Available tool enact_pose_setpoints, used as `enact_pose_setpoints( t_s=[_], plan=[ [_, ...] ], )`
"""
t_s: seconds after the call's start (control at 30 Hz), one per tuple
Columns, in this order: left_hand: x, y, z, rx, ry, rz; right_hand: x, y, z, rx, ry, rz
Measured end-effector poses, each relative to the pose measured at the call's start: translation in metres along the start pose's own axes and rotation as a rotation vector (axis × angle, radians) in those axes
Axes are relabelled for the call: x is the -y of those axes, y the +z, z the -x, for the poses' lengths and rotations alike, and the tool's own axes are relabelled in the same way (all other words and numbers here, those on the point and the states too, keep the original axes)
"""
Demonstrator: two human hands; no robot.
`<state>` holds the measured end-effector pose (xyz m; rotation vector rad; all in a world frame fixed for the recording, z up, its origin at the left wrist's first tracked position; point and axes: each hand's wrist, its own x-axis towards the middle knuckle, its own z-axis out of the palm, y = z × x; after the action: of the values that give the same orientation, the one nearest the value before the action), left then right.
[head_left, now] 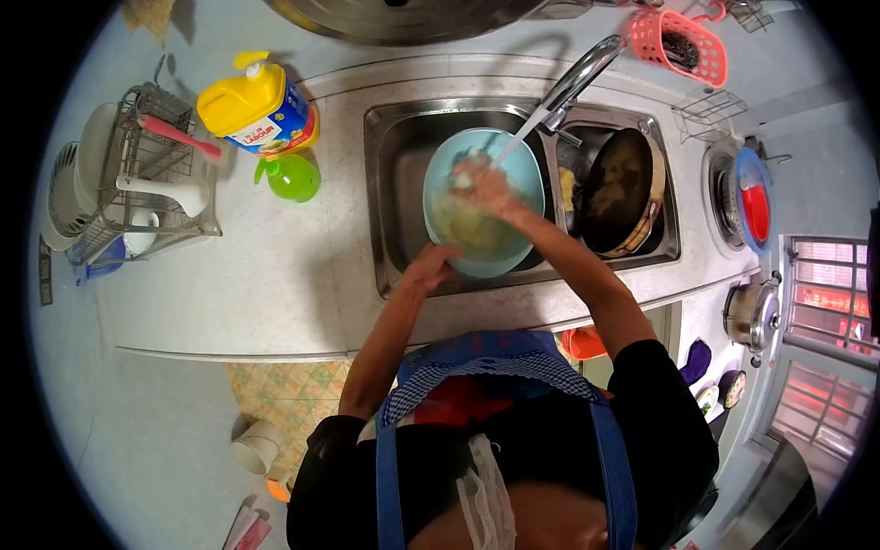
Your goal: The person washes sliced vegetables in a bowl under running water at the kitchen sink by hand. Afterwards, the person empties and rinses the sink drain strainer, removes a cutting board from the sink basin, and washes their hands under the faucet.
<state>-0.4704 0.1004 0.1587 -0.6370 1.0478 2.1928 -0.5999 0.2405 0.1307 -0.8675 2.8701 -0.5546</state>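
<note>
**Reviewer:** Where is the basin (438, 165), and why there?

**Inspector:** In the left compartment of the sink (390, 197). Presumably that position lets spillage drain. The tap (589, 66), beyond the basin and to its right, sends a stream of water (516, 136) down into it. Pale, yellowish contents (466, 234) lie inside, too blurred to identify.

**Reviewer:** Condition of the left hand (433, 266)?

**Inspector:** At the basin's near-left rim, fingers over the edge, apparently grasping it. I judge this is to steady the basin against the other hand's work. The forearm rises forward from the elbow.

**Reviewer:** And the right hand (486, 191)?

**Inspector:** Inside the basin, beside the stream; its arm reaches in diagonally across the basin's right rim. Motion blur and a pale patch at the fingers prevent a finding: I cannot tell whether it grasps anything.

**Reviewer:** Neighbouring items?

**Inspector:** A dark pan (619, 188) leans in the compartment right of the basin. A yellow jug (255, 108) and green bottle (293, 179) stand on the surface (266, 266) left of it, presumably kept within reach.
</note>
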Motion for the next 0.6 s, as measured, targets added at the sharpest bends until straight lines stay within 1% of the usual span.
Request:
enact_pose_setpoints(
  t_s=[0.03, 0.07, 0.13, 0.17, 0.23, 0.27, 0.3, 0.37, 0.43, 0.5, 0.53, 0.57, 0.6],
  plan=[
    [0.001, -0.004, -0.005, 0.003, 0.003, 0.001, 0.011, 0.002, 0.011, -0.08, -0.091, -0.025],
    [0.004, -0.011, -0.013, -0.017, -0.01, -0.003, 0.014, 0.001, 0.018, -0.081, -0.092, -0.022],
    [0.001, -0.011, -0.009, -0.039, -0.025, -0.007, 0.016, -0.005, 0.029, 0.148, -0.574, 0.176],
    [0.001, -0.011, -0.004, -0.04, 0.011, 0.007, 0.012, -0.011, 0.03, 0.147, -0.573, 0.176],
    [0.002, -0.01, 0.001, -0.043, 0.047, 0.02, 0.016, -0.039, 0.03, 0.251, -0.212, 0.218],
    [0.002, -0.012, -0.001, -0.054, 0.015, 0.015, 0.004, 0.011, 0.03, 0.142, -0.139, 0.064],
    [0.001, -0.01, -0.004, -0.057, -0.024, 0.007, 0.006, 0.018, 0.028, 0.137, -0.14, 0.069],
    [0.003, -0.005, -0.01, -0.045, -0.021, 0.026, 0.003, 0.028, 0.031, 0.266, -0.306, -0.071],
    [0.003, -0.002, -0.008, -0.042, -0.023, 0.043, 0.007, 0.005, 0.02, 0.306, -0.282, -0.028],
    [0.001, -0.002, -0.002, -0.039, -0.025, 0.018, 0.01, -0.007, 0.014, 0.121, -0.033, 0.28],
    [0.005, -0.008, -0.006, -0.039, -0.026, 0.018, 0.014, -0.01, 0.013, 0.163, 0.002, 0.213],
    [0.006, -0.019, -0.014, -0.048, -0.034, -0.003, 0.021, -0.012, 0.014, 0.156, -0.005, 0.215],
    [0.008, -0.023, -0.02, -0.053, -0.049, -0.022, 0.03, -0.01, 0.027, 0.14, -0.102, 0.169]
  ],
)
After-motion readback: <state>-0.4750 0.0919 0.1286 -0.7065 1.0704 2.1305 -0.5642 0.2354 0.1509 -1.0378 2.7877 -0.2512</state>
